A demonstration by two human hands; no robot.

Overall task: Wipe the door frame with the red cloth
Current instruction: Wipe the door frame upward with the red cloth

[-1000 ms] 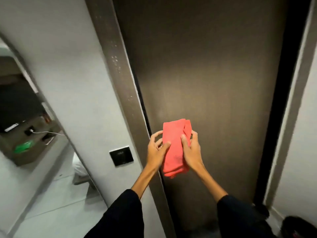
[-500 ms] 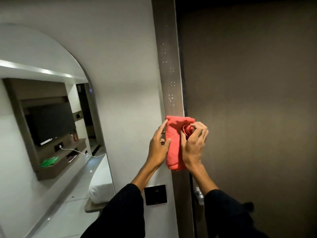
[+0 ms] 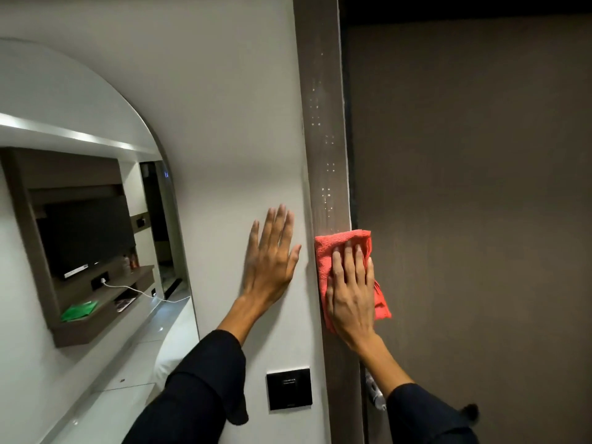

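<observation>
A dark brown door frame (image 3: 322, 107) runs vertically up the middle of the view, speckled with small pale spots above the cloth. My right hand (image 3: 350, 291) lies flat, fingers up, pressing the folded red cloth (image 3: 326, 251) against the frame; the cloth's right part hangs over onto the door. My left hand (image 3: 270, 261) rests flat and open on the white wall just left of the frame, holding nothing.
The closed brown door (image 3: 474, 203) fills the right side, its metal handle (image 3: 374, 392) partly hidden below my right forearm. A black switch plate (image 3: 289, 388) sits on the wall low down. An arched mirror (image 3: 80, 235) at the left reflects a TV shelf.
My left hand let go of the cloth and moved left onto the wall. My right hand flattened and now presses the cloth on the frame alone. The view rose and shifted right.
</observation>
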